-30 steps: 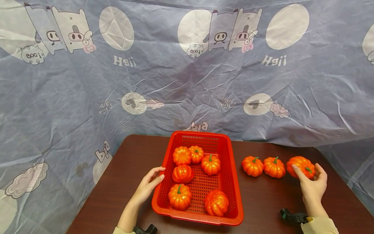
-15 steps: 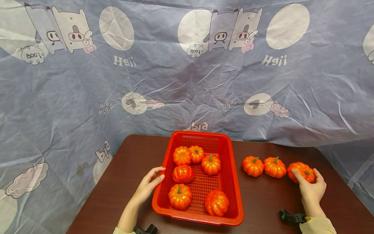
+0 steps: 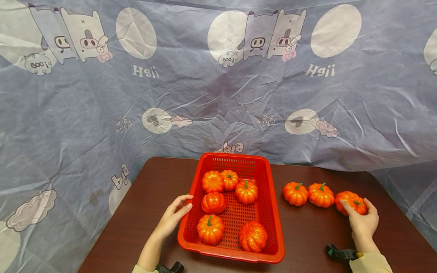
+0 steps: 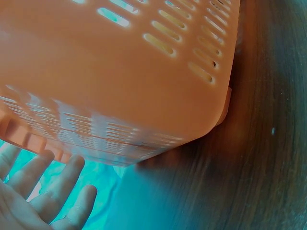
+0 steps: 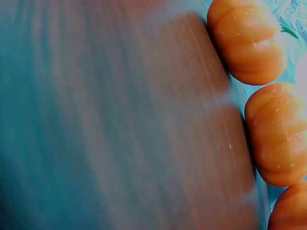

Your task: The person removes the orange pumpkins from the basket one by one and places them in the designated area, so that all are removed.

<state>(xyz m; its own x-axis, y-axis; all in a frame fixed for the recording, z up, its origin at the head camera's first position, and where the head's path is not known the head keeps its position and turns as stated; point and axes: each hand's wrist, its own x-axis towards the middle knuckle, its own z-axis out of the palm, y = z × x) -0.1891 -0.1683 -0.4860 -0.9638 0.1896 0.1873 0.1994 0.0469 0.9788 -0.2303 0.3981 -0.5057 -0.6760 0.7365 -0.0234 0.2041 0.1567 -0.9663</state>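
My right hand (image 3: 364,223) holds a small orange pumpkin (image 3: 347,201) at the right end of a row on the table, thumb on its near-left side and fingers around its right. Two more pumpkins, the middle one (image 3: 321,195) and the left one (image 3: 295,193), sit beside it with green stems up. My left hand (image 3: 172,216) touches the left rim of a red plastic basket (image 3: 277,227). In the left wrist view its fingers (image 4: 62,184) extend fairly straight, tips at the underside of the rim. The right wrist view shows pumpkins (image 5: 278,134) at its right edge.
Inside the basket lie several pumpkins, among them one (image 3: 253,236) at the front right and one (image 3: 210,229) at the front left. The dark brown table (image 3: 307,231) ends at a grey-blue printed cloth (image 3: 218,94) hanging behind.
The right hand has lowered the pumpkin to the table at the end of the row, then shifted slightly nearer with it. The left hand and the basket stay in place.
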